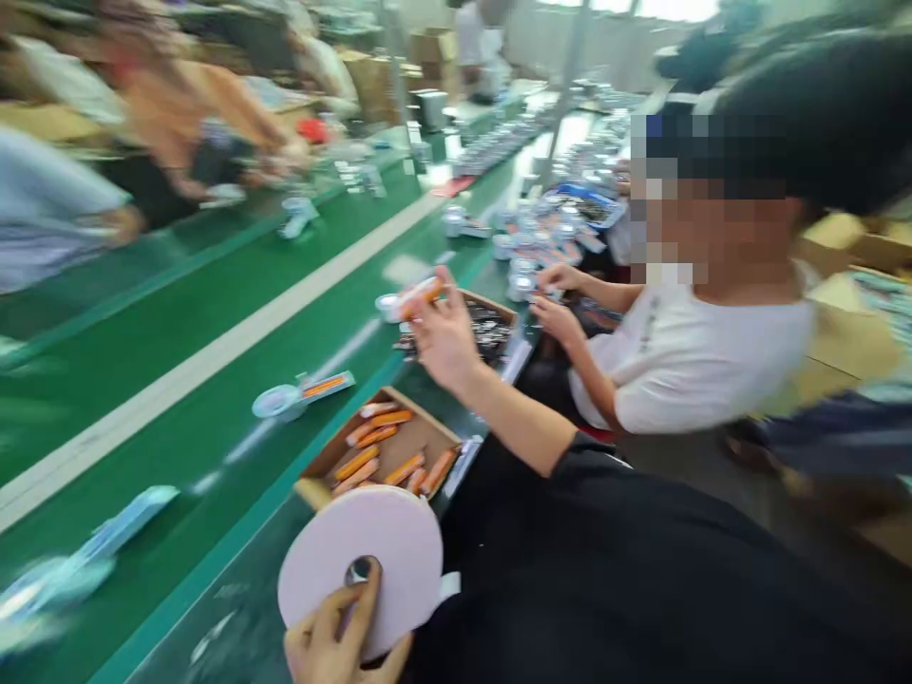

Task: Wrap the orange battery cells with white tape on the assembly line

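My left hand (349, 627) grips a round, pale pink roll (399, 560), with a finger at its centre hole and a short white tab at its right edge. My right hand (446, 332) is raised over the edge of the green belt, its fingers closed on an orange and white piece (422, 298) with a clear round end. A cardboard box (420, 418) holding several orange tubes (404, 469) sits just beyond the roll. Past my right hand lies another box (509, 313) with small dark parts.
A green conveyor belt (235, 418) runs diagonally, carrying a clear holder with an orange piece (326, 386) and a blurred pale blue item (106, 541). A person in white (684, 370) works at the right; other people sit across the belt. Many clear assemblies (534, 237) stand farther along.
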`<move>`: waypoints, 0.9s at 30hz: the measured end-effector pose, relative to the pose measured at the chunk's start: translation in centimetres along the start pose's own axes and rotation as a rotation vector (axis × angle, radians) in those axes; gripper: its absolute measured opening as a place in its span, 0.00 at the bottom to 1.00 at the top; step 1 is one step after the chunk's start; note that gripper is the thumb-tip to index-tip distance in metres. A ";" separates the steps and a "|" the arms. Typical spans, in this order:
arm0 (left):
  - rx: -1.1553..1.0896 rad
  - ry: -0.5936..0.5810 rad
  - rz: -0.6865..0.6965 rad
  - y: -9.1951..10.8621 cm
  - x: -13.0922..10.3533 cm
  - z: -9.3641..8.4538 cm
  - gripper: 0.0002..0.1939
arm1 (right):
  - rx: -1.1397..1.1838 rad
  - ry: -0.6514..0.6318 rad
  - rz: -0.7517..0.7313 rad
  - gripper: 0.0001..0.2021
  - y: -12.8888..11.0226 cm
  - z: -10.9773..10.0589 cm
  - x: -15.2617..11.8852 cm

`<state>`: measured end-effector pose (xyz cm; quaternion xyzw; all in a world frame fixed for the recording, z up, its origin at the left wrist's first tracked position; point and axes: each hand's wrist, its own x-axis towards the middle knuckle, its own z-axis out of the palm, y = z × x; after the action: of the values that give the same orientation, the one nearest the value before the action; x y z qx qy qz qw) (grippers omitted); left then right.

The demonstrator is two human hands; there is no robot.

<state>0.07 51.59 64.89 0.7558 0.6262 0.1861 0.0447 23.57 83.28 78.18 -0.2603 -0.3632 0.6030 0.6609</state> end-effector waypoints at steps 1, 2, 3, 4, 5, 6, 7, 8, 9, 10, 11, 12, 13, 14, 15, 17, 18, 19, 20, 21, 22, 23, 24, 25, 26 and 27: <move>0.038 0.033 -0.123 -1.1 -1.3 -0.7 0.42 | 0.003 -0.025 0.045 0.26 -0.3 -0.2 0.1; 0.079 0.035 -0.257 -2.2 -2.8 -1.4 0.39 | -0.011 -0.073 0.111 0.31 0.0 -0.7 -0.3; 0.118 0.013 -0.411 -3.2 -4.2 -2.2 0.37 | -0.038 -0.128 0.180 0.34 0.7 -1.3 -1.1; 0.137 -0.052 -0.578 -4.0 -5.6 -3.0 0.37 | -0.071 -0.163 0.232 0.35 1.5 -2.2 -2.1; 0.124 -0.119 -0.713 -4.6 -6.8 -3.7 0.38 | -0.101 -0.171 0.267 0.34 2.5 -3.3 -3.2; 0.086 -0.155 -0.791 -5.0 -7.6 -4.4 0.40 | -0.128 -0.164 0.296 0.32 3.3 -4.4 -4.3; 0.050 -0.157 -0.835 -5.2 -7.9 -5.1 0.39 | -0.150 -0.157 0.311 0.30 4.1 -5.6 -5.2; 0.036 -0.114 -0.848 -5.5 -7.6 -5.7 0.37 | -0.159 -0.162 0.328 0.29 4.7 -6.5 -5.9; 0.052 -0.041 -0.843 -6.0 -6.7 -6.3 0.31 | -0.165 -0.171 0.344 0.28 5.1 -7.2 -6.3; 0.091 0.040 -0.829 -6.8 -5.2 -6.9 0.26 | -0.169 -0.185 0.354 0.27 5.4 -7.6 -6.5; 0.155 0.121 -0.823 -7.9 -3.2 -7.4 0.21 | -0.174 -0.202 0.359 0.27 5.5 -7.8 -6.6; 0.209 0.160 -0.802 -9.4 -0.8 -8.0 0.21 | -0.183 -0.218 0.359 0.27 5.4 -7.7 -6.5; 0.232 0.165 -0.760 -11.2 1.8 -8.5 0.22 | -0.193 -0.231 0.350 0.27 5.4 -7.5 -6.3; 0.263 0.150 -0.735 -13.3 4.3 -9.0 0.23 | -0.204 -0.242 0.337 0.27 5.2 -7.4 -6.1; 0.317 0.122 -0.741 -15.3 6.6 -9.5 0.24 | -0.216 -0.252 0.323 0.27 5.0 -7.2 -5.8; 0.367 -0.001 -0.757 -19.2 10.1 -10.1 0.22 | -0.243 -0.262 0.295 0.26 4.5 -7.5 -5.5; 0.370 -0.063 -0.753 -20.7 11.3 -10.3 0.22 | -0.258 -0.261 0.287 0.26 4.2 -7.8 -5.4; 0.359 -0.114 -0.736 -21.9 12.0 -10.5 0.21 | -0.273 -0.257 0.283 0.26 3.9 -8.3 -5.4; 0.344 -0.148 -0.709 -22.6 12.5 -10.5 0.21 | -0.287 -0.254 0.283 0.26 3.7 -8.7 -5.3; 0.333 -0.159 -0.678 -23.0 12.8 -10.3 0.21 | -0.295 -0.260 0.286 0.25 3.5 -9.0 -5.1; 0.327 -0.158 -0.643 -23.0 13.1 -10.0 0.20 | -0.300 -0.276 0.287 0.25 3.3 -9.1 -4.9; 0.318 -0.161 -0.605 -22.7 13.5 -9.6 0.20 | -0.303 -0.304 0.283 0.24 3.3 -8.8 -4.6; 0.303 -0.172 -0.563 -22.2 14.1 -9.0 0.20 | -0.306 -0.348 0.276 0.24 3.5 -8.2 -4.1; 0.283 -0.190 -0.523 -21.7 14.8 -8.2 0.20 | -0.311 -0.407 0.269 0.23 3.8 -7.2 -3.5; 0.258 -0.215 -0.490 -21.2 15.7 -7.5 0.20 | -0.317 -0.479 0.264 0.23 4.3 -5.8 -2.8; 0.231 -0.245 -0.467 -20.8 16.6 -6.8 0.18 | -0.326 -0.559 0.263 0.24 5.0 -4.1 -2.0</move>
<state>-19.10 70.90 68.68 0.6080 0.7903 0.0056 0.0749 23.77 82.34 71.42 -0.2318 -0.5849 0.6649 0.4025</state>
